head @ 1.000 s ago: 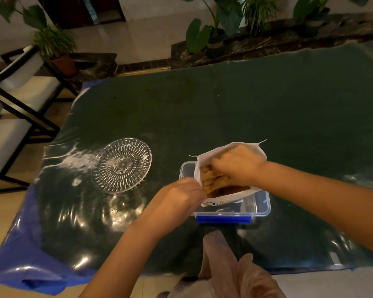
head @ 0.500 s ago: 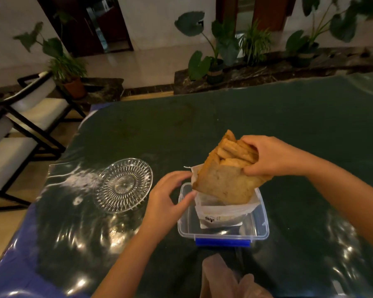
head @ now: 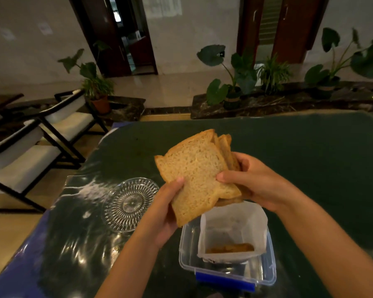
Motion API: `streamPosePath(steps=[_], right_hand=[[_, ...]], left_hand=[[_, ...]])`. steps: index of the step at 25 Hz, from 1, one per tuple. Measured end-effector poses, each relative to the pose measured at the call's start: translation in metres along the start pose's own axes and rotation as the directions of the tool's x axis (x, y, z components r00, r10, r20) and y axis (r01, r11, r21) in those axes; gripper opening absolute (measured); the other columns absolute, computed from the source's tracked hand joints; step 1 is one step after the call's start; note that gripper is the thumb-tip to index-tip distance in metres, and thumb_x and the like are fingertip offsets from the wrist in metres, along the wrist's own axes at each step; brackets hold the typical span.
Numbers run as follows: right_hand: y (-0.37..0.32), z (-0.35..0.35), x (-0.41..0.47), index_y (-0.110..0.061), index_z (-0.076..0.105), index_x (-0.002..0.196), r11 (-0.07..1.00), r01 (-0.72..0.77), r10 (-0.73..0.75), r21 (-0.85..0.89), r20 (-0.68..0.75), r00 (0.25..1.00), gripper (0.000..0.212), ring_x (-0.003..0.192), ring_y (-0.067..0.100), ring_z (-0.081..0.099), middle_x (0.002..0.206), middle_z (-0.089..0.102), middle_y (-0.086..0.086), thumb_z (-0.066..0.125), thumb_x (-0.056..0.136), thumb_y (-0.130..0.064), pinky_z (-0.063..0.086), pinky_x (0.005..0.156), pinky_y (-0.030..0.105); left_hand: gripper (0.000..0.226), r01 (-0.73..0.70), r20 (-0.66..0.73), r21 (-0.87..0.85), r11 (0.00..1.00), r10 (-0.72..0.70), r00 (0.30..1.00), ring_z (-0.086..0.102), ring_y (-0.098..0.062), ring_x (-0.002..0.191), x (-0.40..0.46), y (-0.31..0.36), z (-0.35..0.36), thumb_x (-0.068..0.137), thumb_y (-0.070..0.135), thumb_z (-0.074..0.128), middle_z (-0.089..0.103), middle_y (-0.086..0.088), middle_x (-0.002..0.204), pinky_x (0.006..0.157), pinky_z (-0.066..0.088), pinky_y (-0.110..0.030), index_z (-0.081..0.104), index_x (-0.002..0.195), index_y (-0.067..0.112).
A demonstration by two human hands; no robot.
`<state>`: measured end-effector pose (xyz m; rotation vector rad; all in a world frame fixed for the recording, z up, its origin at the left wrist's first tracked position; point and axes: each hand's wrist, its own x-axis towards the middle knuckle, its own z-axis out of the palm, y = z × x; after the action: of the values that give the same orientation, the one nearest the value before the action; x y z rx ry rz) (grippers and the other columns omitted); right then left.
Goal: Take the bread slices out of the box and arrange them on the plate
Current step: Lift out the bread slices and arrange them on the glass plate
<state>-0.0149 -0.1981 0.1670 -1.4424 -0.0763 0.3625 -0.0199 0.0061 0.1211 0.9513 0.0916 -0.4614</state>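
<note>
A stack of brown bread slices is held up in the air above the table, between both hands. My left hand grips the front slice at its lower left edge. My right hand clasps the stack from the right. Below them a clear plastic box with a blue clip stands near the front edge. Inside it sits an open white bag with some bread left at the bottom. The empty cut-glass plate lies to the left of the box.
The table has a dark green cover under glossy plastic film. Black-framed chairs with white cushions stand off its left side. Potted plants line a dark ledge behind the table.
My right hand lifted the bread stack out of the bag and raised it. My left hand let go of the bag and took hold of the front slice.
</note>
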Motion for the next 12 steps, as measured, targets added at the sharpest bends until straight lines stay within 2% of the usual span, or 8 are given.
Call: streamPosePath(steps=[2,4,6,9,12], right_hand=[[0.005,0.006,0.006,-0.022,0.053,0.113,0.999,-0.024,0.023,0.029,0.041,0.999,0.06,0.095,0.02,0.067,0.109,0.065,0.004,0.073,0.057,-0.03,0.057,0.077,0.036],[0.009,0.011,0.01,-0.021,0.059,0.109,0.992,-0.032,0.018,0.125,0.11,0.994,0.038,0.095,0.019,0.067,0.102,0.071,0.002,0.063,0.072,-0.031,0.057,0.078,0.034],[0.011,0.017,0.015,-0.022,0.065,0.1,0.989,-0.044,0.024,0.142,0.142,0.99,0.02,0.09,0.017,0.068,0.09,0.074,-0.002,0.051,0.086,-0.025,0.058,0.074,0.03],[0.013,0.033,0.022,-0.022,0.066,0.097,0.998,-0.037,0.043,-0.045,0.142,0.989,0.022,0.081,0.012,0.069,0.08,0.073,-0.005,0.044,0.092,-0.022,0.057,0.065,0.024],[0.015,0.06,0.028,-0.021,0.064,0.096,0.988,-0.037,0.053,-0.15,0.107,0.993,0.021,0.07,0.007,0.068,0.077,0.071,-0.004,0.043,0.093,-0.021,0.055,0.058,0.021]], left_hand=[[0.062,-0.009,-0.075,-0.023,1.0,0.007,0.997,0.068,-0.03,0.093,-0.001,0.001,-0.007,0.061,0.034,0.077,0.074,-0.011,0.098,0.064,0.058,-0.037,0.051,0.114,0.015],[0.066,-0.008,-0.148,-0.092,0.996,-0.005,0.989,0.07,-0.031,0.088,-0.003,-0.002,-0.015,0.055,0.035,0.077,0.075,-0.011,0.093,0.063,0.058,-0.04,0.051,0.112,0.018],[0.067,-0.008,-0.191,-0.175,0.985,-0.026,0.981,0.071,-0.031,0.083,-0.007,-0.008,-0.026,0.052,0.035,0.076,0.075,-0.012,0.089,0.06,0.057,-0.041,0.05,0.112,0.019],[0.069,0.002,-0.225,-0.243,0.97,-0.058,0.973,0.071,-0.032,0.081,-0.016,-0.013,-0.043,0.052,0.036,0.076,0.075,-0.014,0.088,0.058,0.057,-0.04,0.051,0.114,0.019],[0.068,-0.001,-0.256,-0.275,0.961,-0.072,0.964,0.071,-0.033,0.081,-0.023,-0.008,-0.065,0.053,0.035,0.075,0.075,-0.016,0.088,0.057,0.058,-0.042,0.051,0.114,0.017]])
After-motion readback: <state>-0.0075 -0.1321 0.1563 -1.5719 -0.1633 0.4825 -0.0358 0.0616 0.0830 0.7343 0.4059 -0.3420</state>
